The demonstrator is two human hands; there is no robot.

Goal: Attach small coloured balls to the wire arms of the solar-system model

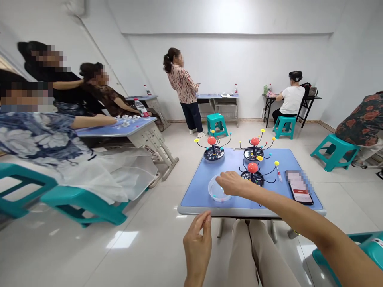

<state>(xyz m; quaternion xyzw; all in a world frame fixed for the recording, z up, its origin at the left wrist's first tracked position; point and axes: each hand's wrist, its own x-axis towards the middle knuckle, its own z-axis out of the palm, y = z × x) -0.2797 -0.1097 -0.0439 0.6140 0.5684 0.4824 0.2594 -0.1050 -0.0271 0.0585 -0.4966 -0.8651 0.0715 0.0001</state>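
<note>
- And there's the right hand (231, 183), open and relaxed, fingers reaching left, out over the rim of a clear round plastic bowl (218, 189). Nothing gripped; whether it's touching the rim, I can't tell!
- The left hand (197, 243) hangs in the air below the near edge of the worktop, fingers loosely curled, nothing visible in them, above the person's beige trousers (242, 255).
- On the blue worktop (251, 212), a trio of black wire models with red balls on top and round black bases! The far left one (214, 153) and far right one (254, 152) stand at the back, and the nearest one (252, 175) sits just right of the bowl, close to the right hand.
- Over on the right, a slim clear tube with a red tip (279, 174) lies beside the nearest model, next to a black smartphone (299, 187) with a blurred screen.
- Around the room, people sit at blue desks on teal plastic stools (217, 124), and one person in a patterned blouse (184, 89) stands by the far wall.
</note>
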